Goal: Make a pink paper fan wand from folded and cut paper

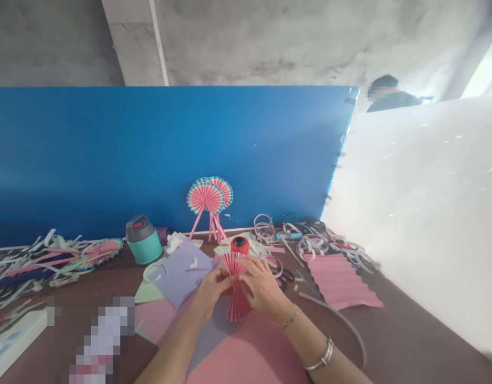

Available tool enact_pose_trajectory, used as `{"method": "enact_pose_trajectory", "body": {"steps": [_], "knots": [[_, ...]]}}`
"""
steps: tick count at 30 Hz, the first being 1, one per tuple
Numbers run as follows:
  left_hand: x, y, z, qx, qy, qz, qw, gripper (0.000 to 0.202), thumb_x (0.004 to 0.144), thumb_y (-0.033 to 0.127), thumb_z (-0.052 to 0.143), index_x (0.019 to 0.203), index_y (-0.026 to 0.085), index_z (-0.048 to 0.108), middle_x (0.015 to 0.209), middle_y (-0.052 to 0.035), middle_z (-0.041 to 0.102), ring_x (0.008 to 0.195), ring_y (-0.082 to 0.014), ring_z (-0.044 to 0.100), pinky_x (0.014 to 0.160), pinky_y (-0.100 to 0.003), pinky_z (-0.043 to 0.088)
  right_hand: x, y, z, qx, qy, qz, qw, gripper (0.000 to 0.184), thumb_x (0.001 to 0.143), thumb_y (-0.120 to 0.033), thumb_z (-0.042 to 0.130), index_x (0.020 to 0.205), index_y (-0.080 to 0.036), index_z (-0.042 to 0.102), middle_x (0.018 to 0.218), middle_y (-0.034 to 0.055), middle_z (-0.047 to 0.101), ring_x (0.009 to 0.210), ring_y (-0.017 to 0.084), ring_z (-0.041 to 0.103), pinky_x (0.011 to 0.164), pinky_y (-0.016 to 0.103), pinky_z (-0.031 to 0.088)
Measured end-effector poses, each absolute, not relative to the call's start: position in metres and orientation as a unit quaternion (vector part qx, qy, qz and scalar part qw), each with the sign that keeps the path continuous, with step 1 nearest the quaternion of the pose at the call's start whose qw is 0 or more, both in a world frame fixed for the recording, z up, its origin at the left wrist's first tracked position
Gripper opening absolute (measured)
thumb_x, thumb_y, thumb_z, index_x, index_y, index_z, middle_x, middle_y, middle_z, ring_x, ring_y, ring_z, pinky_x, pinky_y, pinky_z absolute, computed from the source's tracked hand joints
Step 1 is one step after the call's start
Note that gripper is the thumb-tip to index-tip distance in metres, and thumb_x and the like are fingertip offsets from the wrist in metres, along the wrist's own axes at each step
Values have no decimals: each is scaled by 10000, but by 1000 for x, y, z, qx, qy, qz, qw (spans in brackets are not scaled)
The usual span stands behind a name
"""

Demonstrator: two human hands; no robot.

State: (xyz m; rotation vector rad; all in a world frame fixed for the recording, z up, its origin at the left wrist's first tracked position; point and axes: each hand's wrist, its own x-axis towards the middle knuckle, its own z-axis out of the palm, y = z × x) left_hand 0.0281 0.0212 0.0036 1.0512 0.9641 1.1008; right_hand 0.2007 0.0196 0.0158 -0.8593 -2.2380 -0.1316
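A blue panel rises behind the red round object, which sits on the brown counter. On the near side of that object a flat pink sheet lies under the work; to its right is a wavy pink sheet. Also nearer than the red object, the left hand and right hand both grip the pleated pink paper, bunched at its waist with the folds flaring at both ends. That paper is just in front of the red object; whether they touch, I can't tell. To handle it well, I'd pinch the waist firmly with one hand, keep the pleats stacked edge to edge, and let the other press each fold evenly without crushing the flared ends.
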Motion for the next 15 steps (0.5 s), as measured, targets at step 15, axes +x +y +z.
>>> {"method": "enact_pose_trajectory", "body": {"steps": [15], "knots": [[30,20,6,451,442,473,615,342,600,412,822,754,152,663,729,-18,661,716,-171,621,713,-301,477,197,17,19,-318,-869,-31,379,186,772,-34,535,825,-190,620,1189,84,611,1113,259,505,893,433,416]]}}
